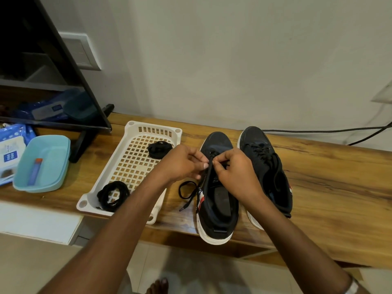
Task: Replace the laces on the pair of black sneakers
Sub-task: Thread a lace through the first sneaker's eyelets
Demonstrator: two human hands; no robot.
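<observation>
**Now lacing the left sneaker, near the toe**

Clearly the bench point(318, 177) is the work surface: it is wide and holds everything within reach of both arms. On its left part stands a TV point(42, 60), and below it a blue tub point(44, 164), which have no part in the job.

The tray point(135, 164) lies just beside the shoes, to their left. I think it is there to keep the laces together: one coil point(159, 149) lies at its far end, another coil point(113, 195) at its near end.

The two sneakers stand side by side with toes to the wall and heels to the person, so the eyelets face up and are easy to reach. The right sneaker point(267, 172) carries a loose lace and nobody touches it. The left sneaker point(216, 192) is the one in work; its heel hangs a little over the bench edge.

The left hand point(182, 162) and the right hand point(237, 168) meet over the front eyelets. Both hands pinch the lace point(209, 172) between thumb and fingertips, probably to guide it through a hole. Its free end point(186, 194) lies on the bench between tray and shoe.

Lacing seems only begun.
</observation>
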